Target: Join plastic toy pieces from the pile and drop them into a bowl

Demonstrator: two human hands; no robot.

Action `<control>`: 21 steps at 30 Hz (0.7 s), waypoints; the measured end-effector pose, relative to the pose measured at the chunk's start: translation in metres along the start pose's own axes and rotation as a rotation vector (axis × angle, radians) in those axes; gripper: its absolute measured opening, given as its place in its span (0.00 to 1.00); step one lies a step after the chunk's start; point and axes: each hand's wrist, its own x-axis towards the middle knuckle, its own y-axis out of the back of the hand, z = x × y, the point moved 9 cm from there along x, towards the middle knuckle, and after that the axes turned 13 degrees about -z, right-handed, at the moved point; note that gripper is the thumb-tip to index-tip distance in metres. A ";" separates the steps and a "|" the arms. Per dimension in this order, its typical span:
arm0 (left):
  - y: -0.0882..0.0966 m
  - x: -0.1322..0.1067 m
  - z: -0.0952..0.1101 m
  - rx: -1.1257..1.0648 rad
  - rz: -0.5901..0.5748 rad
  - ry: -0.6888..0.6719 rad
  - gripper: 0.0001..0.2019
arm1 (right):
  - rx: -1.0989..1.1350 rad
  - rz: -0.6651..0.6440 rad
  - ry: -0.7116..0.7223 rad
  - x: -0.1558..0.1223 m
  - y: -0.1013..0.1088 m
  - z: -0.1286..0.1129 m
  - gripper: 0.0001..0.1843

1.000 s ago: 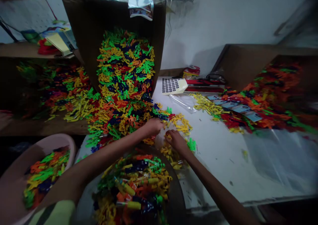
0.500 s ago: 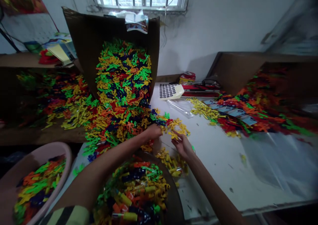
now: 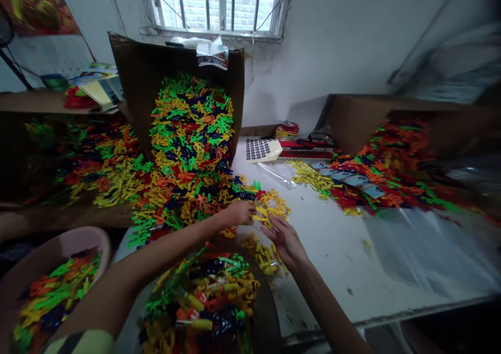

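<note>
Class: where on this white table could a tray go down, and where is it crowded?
White tabletop shows between the right hand and the clear plastic sheet. Crowded at the left hand, where plastic pieces heap from the cardboard box.
</note>
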 end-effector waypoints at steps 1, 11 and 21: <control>0.010 -0.008 0.000 -0.059 0.037 0.025 0.15 | -0.023 0.008 -0.008 -0.004 -0.004 -0.002 0.22; 0.059 -0.132 0.035 -1.053 0.427 0.136 0.18 | -0.222 -0.051 0.150 -0.031 -0.058 -0.008 0.19; 0.080 -0.158 0.067 -0.629 0.567 0.071 0.12 | -0.555 -0.104 0.304 -0.051 -0.084 -0.028 0.19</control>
